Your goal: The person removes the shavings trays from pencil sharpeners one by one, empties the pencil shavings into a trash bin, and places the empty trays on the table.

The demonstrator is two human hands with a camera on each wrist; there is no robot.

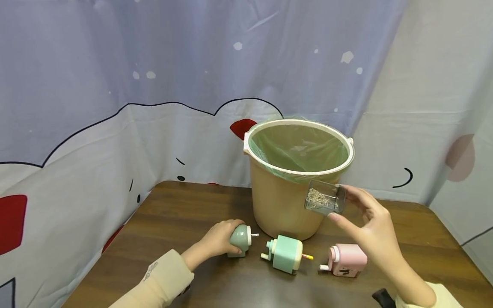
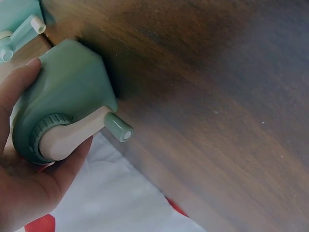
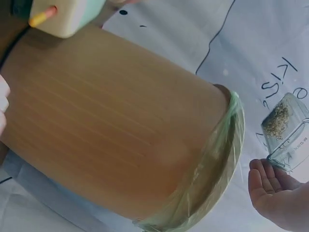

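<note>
My left hand (image 1: 221, 239) is wrapped around a dark green crank pencil sharpener (image 1: 239, 239) on the table. In the left wrist view that sharpener (image 2: 72, 82) shows its cream crank arm and green knob, with my thumb and fingers on either side of the body. Raised in front of the bin, my right hand (image 1: 371, 220) pinches a clear shavings drawer (image 1: 325, 197) by one end. Pale pencil shavings (image 3: 277, 123) lie inside the drawer. Between the hands is a mint green sharpener (image 1: 286, 254) with a yellow pencil (image 1: 307, 256) sticking out.
A beige bin (image 1: 285, 205) lined with a green bag (image 1: 304, 147) stands at the back of the wooden table (image 1: 215, 278). A pink sharpener (image 1: 348, 260) sits below my right hand. Behind the table hangs a printed curtain (image 1: 192, 55).
</note>
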